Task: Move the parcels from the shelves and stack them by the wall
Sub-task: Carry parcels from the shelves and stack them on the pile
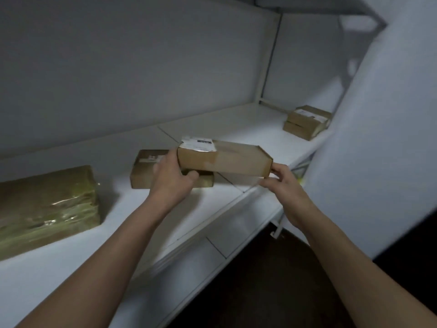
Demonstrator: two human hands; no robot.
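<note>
Box (224, 159) raised over shelf (236, 124) front edge | left hand (172, 176), right hand (286, 183) clamp its short ends; we judge this keeps it level | wrapped parcel (47, 204) waits left.

Storage corner, dim light.
We see a white shelf (236, 124) against a pale grey wall (142, 67), a metal post (269, 60) in the back corner, an upper shelf (319, 5) overhead, a white panel (390, 138) close on the right, dark floor (260, 292) below.
</note>
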